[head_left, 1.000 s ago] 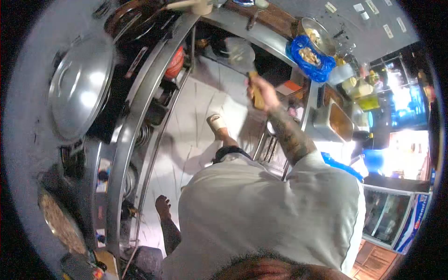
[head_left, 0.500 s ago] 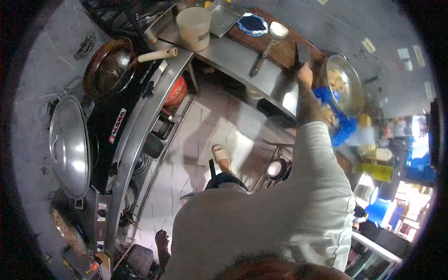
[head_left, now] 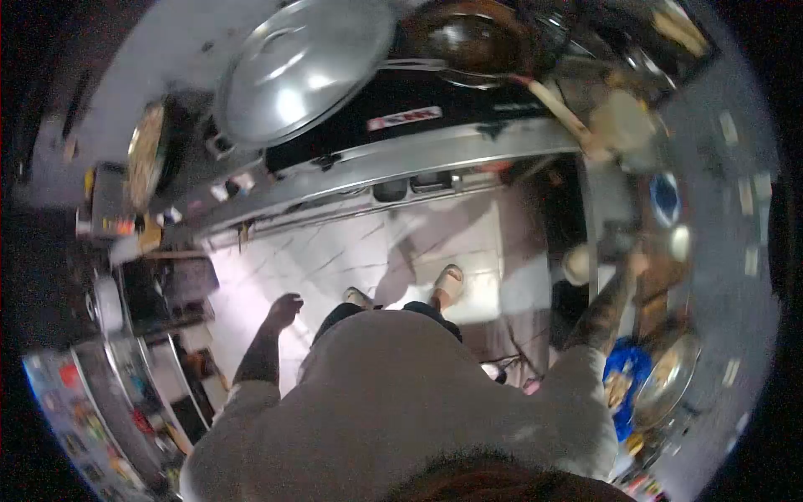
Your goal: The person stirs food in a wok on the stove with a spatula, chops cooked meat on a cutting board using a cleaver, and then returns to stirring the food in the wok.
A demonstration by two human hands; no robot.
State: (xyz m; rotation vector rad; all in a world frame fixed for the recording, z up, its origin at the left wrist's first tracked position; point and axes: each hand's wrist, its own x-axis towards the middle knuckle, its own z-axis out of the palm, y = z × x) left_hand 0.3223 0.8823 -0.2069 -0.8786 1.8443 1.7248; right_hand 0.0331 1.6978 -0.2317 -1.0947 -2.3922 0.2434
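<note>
My left hand (head_left: 287, 309) hangs over the floor at my side, fingers loosely bent and apart, with nothing seen in it. My right hand (head_left: 637, 266) reaches over the right-hand counter, smeared by motion. Close by lies a metal turner (head_left: 680, 243) with a wide pale head; whether my fingers touch its handle I cannot tell. A blue-rimmed dish (head_left: 666, 199) with dark contents sits beyond. Nearer my right sleeve are a blue plastic bag (head_left: 631, 358) with pale food pieces and a metal bowl (head_left: 690, 368) with similar pieces.
In front runs a black stove (head_left: 335, 138) with a steel edge. On it stand a large lidded pot (head_left: 305, 71) and a brown wok (head_left: 473, 42) with a wooden handle (head_left: 559, 109). A plastic tub (head_left: 623, 121) stands in the corner. Shelves (head_left: 150, 376) are at left.
My view has swung left, so the stove now lies ahead. The right hand, earlier at a dark flat blade on the board, is now nearer the turner. My left hand shows more fully.
</note>
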